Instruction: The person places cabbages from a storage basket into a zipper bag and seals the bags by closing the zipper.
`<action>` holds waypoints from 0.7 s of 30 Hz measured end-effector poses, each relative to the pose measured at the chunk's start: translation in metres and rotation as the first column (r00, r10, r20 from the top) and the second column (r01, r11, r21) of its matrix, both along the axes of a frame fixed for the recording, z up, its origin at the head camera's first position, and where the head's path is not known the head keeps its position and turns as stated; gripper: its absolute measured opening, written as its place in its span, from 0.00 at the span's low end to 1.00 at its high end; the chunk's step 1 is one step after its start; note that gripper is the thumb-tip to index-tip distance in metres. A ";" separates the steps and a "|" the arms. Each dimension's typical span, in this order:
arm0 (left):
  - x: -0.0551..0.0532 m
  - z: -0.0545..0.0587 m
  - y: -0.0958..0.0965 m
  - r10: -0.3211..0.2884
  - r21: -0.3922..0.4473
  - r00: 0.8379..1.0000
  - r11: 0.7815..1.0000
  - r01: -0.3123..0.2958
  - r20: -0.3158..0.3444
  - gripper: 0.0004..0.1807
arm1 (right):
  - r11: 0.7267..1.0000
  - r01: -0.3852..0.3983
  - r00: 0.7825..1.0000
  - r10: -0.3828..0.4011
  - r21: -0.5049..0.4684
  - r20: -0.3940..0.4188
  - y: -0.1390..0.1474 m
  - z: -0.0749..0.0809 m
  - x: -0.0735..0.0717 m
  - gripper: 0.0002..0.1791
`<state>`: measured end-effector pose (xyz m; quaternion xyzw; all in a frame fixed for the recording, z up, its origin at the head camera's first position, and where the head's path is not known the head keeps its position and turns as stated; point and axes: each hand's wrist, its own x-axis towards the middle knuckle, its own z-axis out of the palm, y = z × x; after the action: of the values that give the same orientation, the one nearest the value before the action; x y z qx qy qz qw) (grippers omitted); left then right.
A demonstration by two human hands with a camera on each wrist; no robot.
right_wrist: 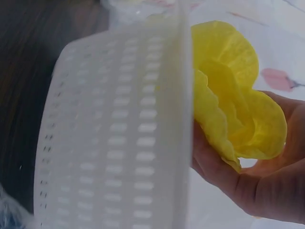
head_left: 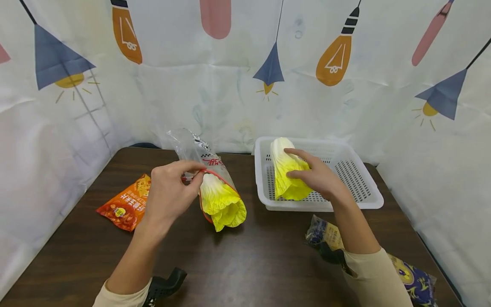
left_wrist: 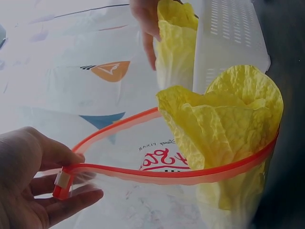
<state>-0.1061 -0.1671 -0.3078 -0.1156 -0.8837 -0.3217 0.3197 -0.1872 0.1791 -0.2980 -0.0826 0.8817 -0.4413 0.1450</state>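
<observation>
My left hand (head_left: 170,187) pinches the red zip edge (left_wrist: 209,176) of a clear zip bag (head_left: 218,164) at one corner, beside its white slider (left_wrist: 62,179). The bag lies with its mouth open toward me. Inside it is a napa cabbage (head_left: 222,204), its yellow leafy end sticking out past the red edge. A second napa cabbage (head_left: 281,170) is at the left side of a white perforated basket (head_left: 291,206), white base away from me. My right hand (head_left: 318,177) holds this one from its right side, thumb and fingers around the leaves.
An orange snack bag (head_left: 124,207) lies at the left, partly behind my left forearm. On the right, a dark blue and yellow packet (head_left: 412,277) runs under my right forearm. A printed white curtain (head_left: 230,106) hangs close around the brown table (head_left: 249,264).
</observation>
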 end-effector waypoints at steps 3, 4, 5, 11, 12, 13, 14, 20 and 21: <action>-0.001 -0.001 0.001 0.001 -0.009 1.000 1.000 -0.001 -0.004 0.05 | 1.000 -0.009 1.000 0.009 -0.015 -0.016 -0.002 0.005 0.010 0.37; -0.001 -0.002 0.002 0.000 -0.009 1.000 1.000 0.000 -0.004 0.05 | 1.000 -0.015 1.000 0.014 -0.024 -0.021 -0.003 0.007 0.014 0.37; -0.001 -0.002 0.002 -0.002 -0.008 1.000 1.000 0.002 -0.002 0.05 | 0.999 -0.023 0.999 0.022 -0.027 -0.033 -0.003 0.008 0.017 0.37; -0.001 -0.002 0.004 -0.002 -0.002 1.000 1.000 0.002 0.006 0.05 | 0.993 -0.102 0.991 0.095 -0.067 -0.093 -0.010 0.015 0.034 0.37; -0.001 -0.002 0.004 -0.001 -0.003 1.000 1.000 0.001 0.004 0.05 | 0.991 -0.115 0.989 0.108 -0.072 -0.098 -0.011 0.017 0.037 0.36; -0.001 -0.002 0.004 0.000 -0.003 1.000 1.000 0.000 0.002 0.05 | 0.989 -0.131 0.987 0.123 -0.074 -0.104 -0.012 0.019 0.039 0.36; -0.001 -0.002 0.004 0.000 -0.003 1.000 1.000 0.000 0.000 0.05 | 0.986 -0.147 0.985 0.138 -0.079 -0.105 -0.013 0.020 0.042 0.35; -0.002 -0.002 0.004 0.002 -0.010 1.000 1.000 -0.002 -0.009 0.05 | 0.947 -0.285 0.957 0.273 -0.150 -0.092 -0.019 0.031 0.059 0.35; -0.002 -0.002 0.004 0.003 -0.011 1.000 1.000 -0.003 -0.011 0.05 | 0.939 -0.312 0.949 0.300 -0.143 -0.101 -0.020 0.033 0.061 0.35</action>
<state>-0.1082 -0.1634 -0.3098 -0.1179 -0.8839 -0.3157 0.3244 -0.1260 0.1596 -0.2653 -0.2469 0.8256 -0.4778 0.1707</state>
